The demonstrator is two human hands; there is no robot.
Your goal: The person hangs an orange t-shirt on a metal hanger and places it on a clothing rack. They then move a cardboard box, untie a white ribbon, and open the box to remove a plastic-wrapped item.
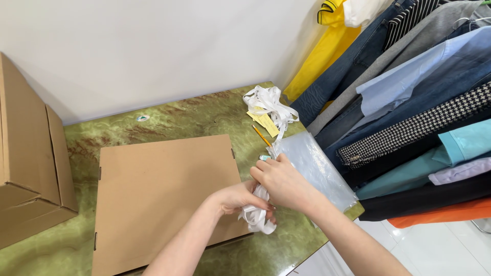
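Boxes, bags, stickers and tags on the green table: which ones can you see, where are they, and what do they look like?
Flat cardboard box: table middle, brown, rectangular.
Open cardboard box: left edge, brown, tall.
Clear plastic bags: right edge, shiny stack.
Yellow paper tag: far side, by white strips.
Small round sticker: near the wall, pale.

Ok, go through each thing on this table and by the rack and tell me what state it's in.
Left hand: closed on the white strips.
Right hand: gripping the same strips.
White strips: bunched, held.
Flat box: closed, lying flat.
Big carton: closed, standing.
Clear bags: stacked flat.
Loose strips: tangled pile.
Pencil: lying flat.
Clothes: hanging.
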